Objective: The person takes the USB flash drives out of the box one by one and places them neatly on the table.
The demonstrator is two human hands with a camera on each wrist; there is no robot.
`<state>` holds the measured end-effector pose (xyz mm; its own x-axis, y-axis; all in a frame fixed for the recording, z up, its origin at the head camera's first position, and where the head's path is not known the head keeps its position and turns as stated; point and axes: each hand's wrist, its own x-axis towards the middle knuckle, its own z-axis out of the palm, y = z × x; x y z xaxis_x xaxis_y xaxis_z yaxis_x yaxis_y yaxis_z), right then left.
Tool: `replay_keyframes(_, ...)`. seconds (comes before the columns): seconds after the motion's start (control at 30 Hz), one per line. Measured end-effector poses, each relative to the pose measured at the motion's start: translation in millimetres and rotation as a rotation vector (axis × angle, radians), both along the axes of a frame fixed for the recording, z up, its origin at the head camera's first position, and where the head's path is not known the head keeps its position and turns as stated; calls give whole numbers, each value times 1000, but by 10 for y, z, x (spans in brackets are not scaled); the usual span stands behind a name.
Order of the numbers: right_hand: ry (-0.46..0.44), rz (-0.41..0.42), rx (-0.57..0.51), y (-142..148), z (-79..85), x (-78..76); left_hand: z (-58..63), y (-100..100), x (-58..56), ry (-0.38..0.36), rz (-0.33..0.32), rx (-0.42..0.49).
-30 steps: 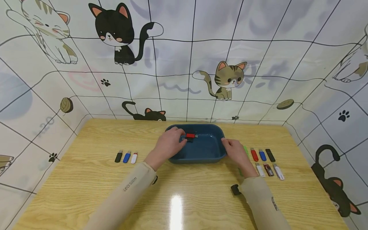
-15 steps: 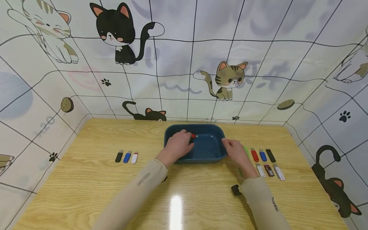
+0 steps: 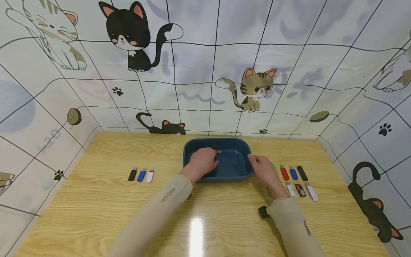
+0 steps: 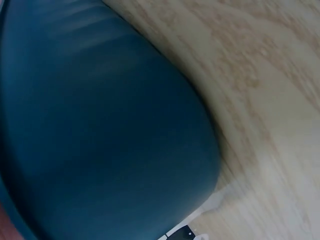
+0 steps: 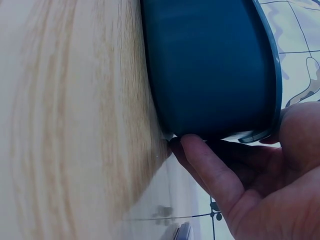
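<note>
A dark blue plastic bin (image 3: 236,167) stands at the table's back middle. My left hand (image 3: 201,162) reaches down inside its left half, fingers bent over a red USB stick (image 3: 219,151) whose metal plug shows past them. Those fingertips are hidden, so I cannot tell whether they pinch it. The left wrist view holds mostly the bin's outer wall (image 4: 110,120). With my right hand (image 3: 263,169) I grip the bin's right end, thumb at the rim. In the right wrist view, the fingers (image 5: 210,167) lie against the outer wall.
Left of the bin lie a black USB stick (image 3: 132,174), a blue one (image 3: 141,175) and a white one (image 3: 150,176) in a row. Several more, including a red stick (image 3: 284,172), lie right of my right hand. A cat-print curtain (image 3: 205,64) encloses the table's back and sides.
My left hand has moved right and deeper into the bin, covering most of the red stick and the dark one beneath it. The right hand keeps its hold.
</note>
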<state>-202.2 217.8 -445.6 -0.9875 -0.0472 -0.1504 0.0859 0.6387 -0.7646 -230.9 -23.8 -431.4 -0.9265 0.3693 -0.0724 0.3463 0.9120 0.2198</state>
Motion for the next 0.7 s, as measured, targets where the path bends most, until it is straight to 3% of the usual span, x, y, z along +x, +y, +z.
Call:
replay_keyframes(0.43,-7,-12,3,-7,-1,-5,-19,-29,12,3,-43,41)
replay_keyframes(0.7,-21,-9,8,-3,-2,-8,-14,-66,48,-4,-35,65)
